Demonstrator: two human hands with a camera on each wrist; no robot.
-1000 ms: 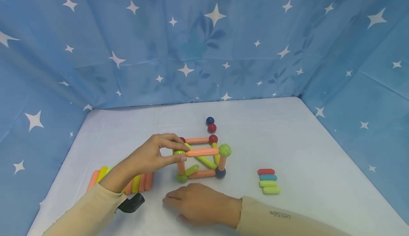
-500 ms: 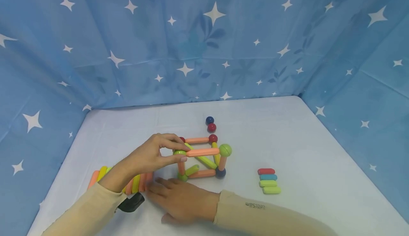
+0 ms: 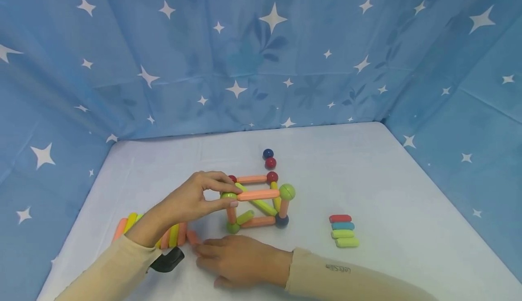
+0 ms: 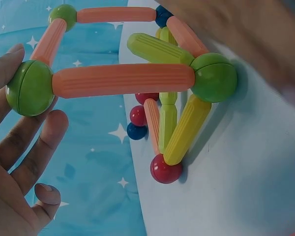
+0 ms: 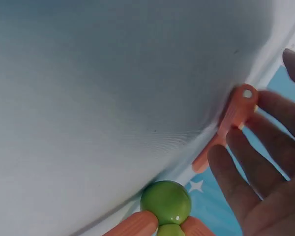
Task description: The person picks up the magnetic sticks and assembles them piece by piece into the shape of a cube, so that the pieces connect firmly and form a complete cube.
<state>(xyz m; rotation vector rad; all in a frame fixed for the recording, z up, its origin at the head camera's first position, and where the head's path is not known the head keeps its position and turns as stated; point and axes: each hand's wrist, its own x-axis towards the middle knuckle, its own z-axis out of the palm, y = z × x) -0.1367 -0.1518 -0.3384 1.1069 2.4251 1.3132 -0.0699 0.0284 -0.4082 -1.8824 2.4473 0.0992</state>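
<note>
My left hand [image 3: 197, 196] pinches a green ball [image 4: 30, 88] at an upper corner of a structure of magnetic sticks and balls. An orange stick [image 3: 258, 195] runs from that ball to another green ball [image 3: 287, 191], with orange uprights beneath. Dark blue [image 3: 282, 220], green [image 3: 233, 226] and red balls [image 3: 272, 177] form lower corners. Low on the table, my right hand [image 3: 242, 260] touches a loose orange stick [image 3: 192, 237] with its fingertips. In the right wrist view its fingers reach out fairly straight against the orange stick [image 5: 240, 109], thumb apart.
A row of orange and yellow sticks [image 3: 173, 235] lies partly under the left forearm, beside a black object [image 3: 168, 260]. Red, blue and lime sticks [image 3: 342, 234] lie at the right. A blue ball [image 3: 268, 154] and a red ball [image 3: 270, 163] sit behind the structure.
My right hand went left to the row of sticks, then came back slightly right and nearer. The end orange stick now lies slanted, apart from the row. My left hand stays put.
</note>
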